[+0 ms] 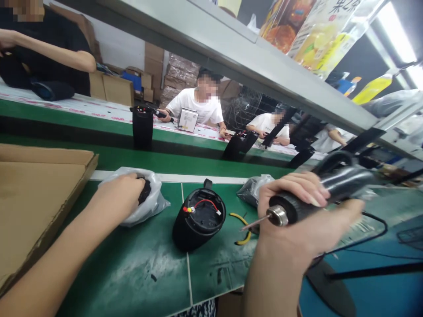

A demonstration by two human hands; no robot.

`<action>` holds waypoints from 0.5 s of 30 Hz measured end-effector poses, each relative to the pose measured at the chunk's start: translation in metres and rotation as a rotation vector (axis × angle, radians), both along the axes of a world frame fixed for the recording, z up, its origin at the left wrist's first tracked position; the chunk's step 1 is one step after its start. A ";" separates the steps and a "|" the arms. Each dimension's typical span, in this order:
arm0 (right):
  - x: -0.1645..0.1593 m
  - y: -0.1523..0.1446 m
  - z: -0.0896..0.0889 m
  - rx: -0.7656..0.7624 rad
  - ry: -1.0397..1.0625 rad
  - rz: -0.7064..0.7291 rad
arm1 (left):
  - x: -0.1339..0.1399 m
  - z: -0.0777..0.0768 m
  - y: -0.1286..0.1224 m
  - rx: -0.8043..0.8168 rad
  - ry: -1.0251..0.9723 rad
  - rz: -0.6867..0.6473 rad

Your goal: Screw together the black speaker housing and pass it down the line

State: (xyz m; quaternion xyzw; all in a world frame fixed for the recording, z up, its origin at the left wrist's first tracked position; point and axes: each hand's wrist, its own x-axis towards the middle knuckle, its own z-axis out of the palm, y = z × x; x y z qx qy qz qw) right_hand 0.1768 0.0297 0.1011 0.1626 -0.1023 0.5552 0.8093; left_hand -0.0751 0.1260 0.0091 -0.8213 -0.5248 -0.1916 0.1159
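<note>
My right hand point(299, 220) grips a black electric screwdriver point(317, 193), its metal bit pointing left toward a black cylindrical speaker body point(198, 224). The speaker lies tilted on the green bench point(148, 273) with its open end up, showing red wiring inside. My left hand point(120, 189) reaches into a clear plastic bag point(150, 202) of small dark parts, left of the speaker; its fingers are hidden inside the bag.
A flat cardboard sheet point(36, 198) lies at the left. Yellow-handled pliers point(243, 229) and a second plastic bag point(253, 187) sit right of the speaker. Other people work across the conveyor point(99, 112), where more black speakers point(142, 125) stand. A metal shelf point(231, 53) runs overhead.
</note>
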 end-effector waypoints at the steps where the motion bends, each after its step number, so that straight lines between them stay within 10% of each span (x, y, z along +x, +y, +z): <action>1: 0.002 0.001 -0.002 0.006 0.011 -0.003 | -0.002 -0.003 0.003 0.038 -0.026 -0.002; 15: 0.011 0.004 -0.015 0.046 -0.132 -0.037 | -0.012 -0.008 0.006 0.138 -0.164 -0.102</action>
